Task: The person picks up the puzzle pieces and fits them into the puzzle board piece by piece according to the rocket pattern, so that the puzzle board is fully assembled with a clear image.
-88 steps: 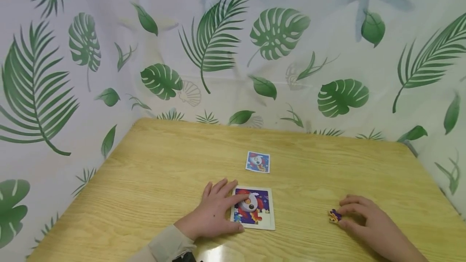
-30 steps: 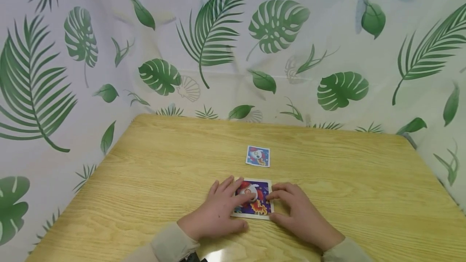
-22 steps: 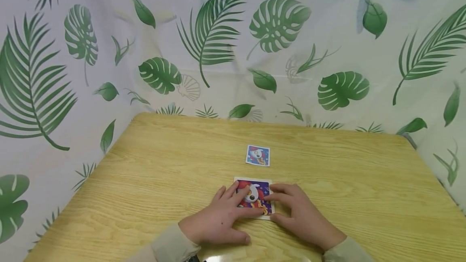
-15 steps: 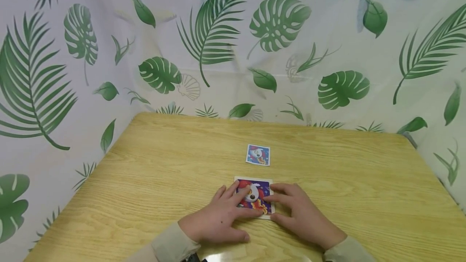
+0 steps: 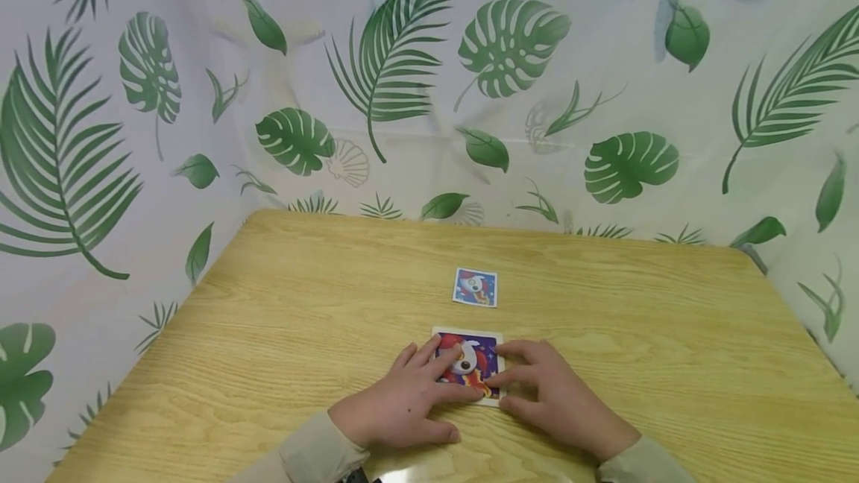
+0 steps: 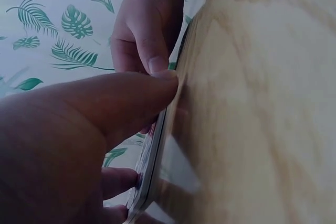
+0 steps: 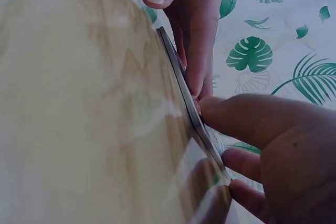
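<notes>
A jigsaw puzzle (image 5: 482, 350) of a white-and-red cartoon figure on purple lies in a white-bordered tray, nearest my side of the table. My left hand (image 5: 406, 402) rests over its left and lower parts, fingers spread and fairly straight, thumb off the near edge. At the right side, my right hand (image 5: 557, 393) touches the puzzle with its fingertips, its thumb at the near right corner. The right wrist view shows the tray's thin edge (image 7: 181, 85) flat on the table with that thumb on its corner. The left fingers hide part of the picture.
Beyond the tray lies a small picture card (image 5: 475, 288) with a matching design. The wood-grain table (image 5: 302, 304) reaches back to a white curtain (image 5: 416, 185) printed with green leaves.
My right hand has brought a purple-and-orange puzzle piece from the right to the tray; the lower-right gap is now filled. My left fingers have shifted lower over the puzzle.
</notes>
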### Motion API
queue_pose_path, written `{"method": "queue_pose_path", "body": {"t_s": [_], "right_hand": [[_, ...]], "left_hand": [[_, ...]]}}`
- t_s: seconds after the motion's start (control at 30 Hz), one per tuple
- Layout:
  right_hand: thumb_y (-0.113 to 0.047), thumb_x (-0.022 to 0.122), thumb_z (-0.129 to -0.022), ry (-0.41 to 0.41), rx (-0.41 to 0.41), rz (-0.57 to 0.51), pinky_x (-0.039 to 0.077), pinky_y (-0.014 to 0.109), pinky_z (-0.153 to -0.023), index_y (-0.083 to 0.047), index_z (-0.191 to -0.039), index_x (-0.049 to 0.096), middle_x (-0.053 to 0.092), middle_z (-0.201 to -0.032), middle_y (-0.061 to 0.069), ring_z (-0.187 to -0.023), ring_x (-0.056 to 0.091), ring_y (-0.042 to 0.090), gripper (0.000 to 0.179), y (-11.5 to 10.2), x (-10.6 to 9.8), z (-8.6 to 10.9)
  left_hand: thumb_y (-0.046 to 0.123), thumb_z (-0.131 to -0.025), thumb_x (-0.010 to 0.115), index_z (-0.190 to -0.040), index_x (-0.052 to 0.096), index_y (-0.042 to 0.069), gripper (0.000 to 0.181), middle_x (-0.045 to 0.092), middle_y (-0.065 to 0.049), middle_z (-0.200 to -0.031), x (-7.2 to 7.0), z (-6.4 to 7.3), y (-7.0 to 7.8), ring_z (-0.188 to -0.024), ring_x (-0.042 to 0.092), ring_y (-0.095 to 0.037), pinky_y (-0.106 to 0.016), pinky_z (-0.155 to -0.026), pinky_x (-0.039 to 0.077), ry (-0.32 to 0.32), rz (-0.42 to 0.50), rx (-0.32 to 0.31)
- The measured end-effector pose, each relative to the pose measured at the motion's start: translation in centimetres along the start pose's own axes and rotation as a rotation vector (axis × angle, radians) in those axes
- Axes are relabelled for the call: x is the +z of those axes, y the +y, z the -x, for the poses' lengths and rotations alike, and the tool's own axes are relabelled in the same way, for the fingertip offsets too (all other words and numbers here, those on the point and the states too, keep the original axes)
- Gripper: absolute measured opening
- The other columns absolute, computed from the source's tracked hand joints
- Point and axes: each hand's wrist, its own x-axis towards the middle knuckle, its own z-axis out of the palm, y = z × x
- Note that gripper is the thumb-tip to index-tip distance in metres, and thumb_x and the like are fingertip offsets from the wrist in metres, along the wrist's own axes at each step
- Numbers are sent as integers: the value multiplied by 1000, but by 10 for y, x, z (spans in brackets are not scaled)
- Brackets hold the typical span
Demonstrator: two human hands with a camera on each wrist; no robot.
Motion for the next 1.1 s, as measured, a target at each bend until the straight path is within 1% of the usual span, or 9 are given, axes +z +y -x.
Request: {"method": "queue_pose_path", "body": {"t_s": [0.1, 0.3, 0.4, 0.5, 0.57, 0.67, 0.8, 0.93, 1.1], "right_hand": [[-35, 75, -92, -27, 2, -30, 29, 65, -110, -39, -108, 79, 51, -144, -3, -136, 40, 30, 17, -1, -2, 1], [-34, 73, -94, -55, -12, -46, 33, 63, -109, -37, -117, 77, 48, -148, -2, -138, 38, 31, 24, 1, -4, 0], [-43, 73, -92, -48, 32, -45, 33, 62, -110, -37, -129, 71, 41, -155, -2, -142, 35, 32, 37, 3, -3, 1], [-49, 74, -89, -24, 60, -27, 32, 62, -111, -32, -141, 62, 34, -161, 1, -145, 31, 34, 56, 5, -1, 2], [-49, 76, -88, -12, 65, -13, 31, 61, -112, -29, -143, 60, 34, -161, 2, -146, 31, 34, 61, 5, 0, 3], [-45, 77, -88, -4, 63, 5, 32, 60, -112, -25, -143, 61, 37, -159, 3, -144, 33, 35, 61, 5, 2, 2], [-44, 78, -87, -11, 93, 10, 33, 61, -112, -26, -142, 62, 38, -158, 2, -144, 34, 35, 60, 3, 3, 0], [-44, 78, -87, -21, 132, -12, 33, 61, -111, -26, -142, 62, 37, -159, 2, -144, 33, 36, 61, 2, 3, -2], [-43, 80, -85, -27, 178, -29, 33, 60, -111, -25, -142, 61, 37, -159, 3, -144, 33, 36, 63, 3, 6, -1]], "left_hand": [[53, -97, 61, -147, 49, 48, 52, 14, -3, -169, 1, 0, -1, -153, 0, -39, -67, -116, 11, 4, 7, 3], [51, -98, 61, -149, 47, 48, 53, 14, -2, -169, 2, -1, -5, -153, 0, -38, -67, -116, 11, 28, 6, 7], [48, -98, 61, -150, 46, 46, 55, 15, -1, -169, 3, -3, -6, -154, 0, -35, -68, -115, 10, 41, 11, 15], [48, -97, 62, -153, 44, 41, 59, 14, -2, -169, 4, -5, -6, -154, 0, -33, -67, -116, 11, 52, 3, 12], [48, -96, 64, -154, 42, 40, 63, 13, -1, -169, 4, -6, -8, -154, 0, -32, -65, -117, 12, 61, 6, -16], [50, -94, 67, -156, 38, 40, 70, 12, 0, -169, 2, -6, -12, -154, 1, -31, -61, -118, 11, 81, 17, -88], [50, -92, 69, -157, 38, 36, 74, 20, -2, -168, -2, -5, -21, -154, 6, -32, -60, -119, 10, 121, 9, -168], [51, -91, 69, -157, 40, 30, 75, 25, -3, -166, -4, -5, -29, -153, 11, -33, -61, -118, 11, 132, -8, -199], [51, -92, 68, -157, 41, 30, 74, 27, -1, -165, 0, -8, -30, -153, 13, -32, -61, -118, 10, 116, 7, -209]]}}
